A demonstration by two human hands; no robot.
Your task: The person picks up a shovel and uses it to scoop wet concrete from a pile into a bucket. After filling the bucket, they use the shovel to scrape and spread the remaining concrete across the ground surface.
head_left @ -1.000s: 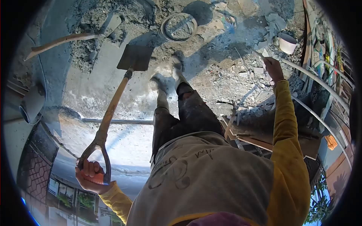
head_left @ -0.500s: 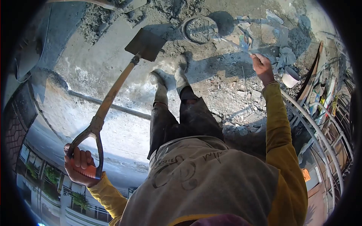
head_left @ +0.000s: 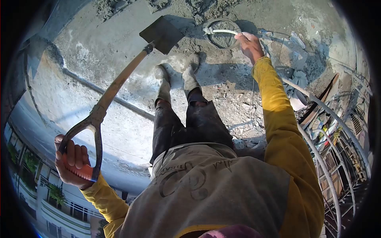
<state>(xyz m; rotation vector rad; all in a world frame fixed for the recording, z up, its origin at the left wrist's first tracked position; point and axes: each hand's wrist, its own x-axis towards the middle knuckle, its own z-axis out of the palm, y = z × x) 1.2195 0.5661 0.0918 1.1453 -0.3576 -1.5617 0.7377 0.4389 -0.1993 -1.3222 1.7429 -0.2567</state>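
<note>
My left hand (head_left: 75, 162) is wrapped around the orange grip of a shovel (head_left: 113, 89), which has a wooden shaft. Its square metal blade (head_left: 162, 35) lies over the grey floor ahead of my boots. With my right hand (head_left: 250, 45) stretched forward, I grip a pale rope (head_left: 225, 31). A knot joins the rope to the far-left side of a round bucket (head_left: 222, 46). Grey wet mix (head_left: 221, 39) shows inside the bucket's rim. My fingers overlap the bucket's right edge in this view.
Heaps of wet mix (head_left: 198, 8) lie beyond the bucket. Broken rubble (head_left: 242, 103) covers the ground right of my boots (head_left: 191, 71). Curved metal bars (head_left: 329, 107) and scrap wood stand at the right. A long raised strip (head_left: 107, 93) crosses the floor on the left.
My right hand has moved forward and left, closer to the bucket, and the rope span to the knot is shorter. My left hand still holds the shovel, slightly further left in view.
</note>
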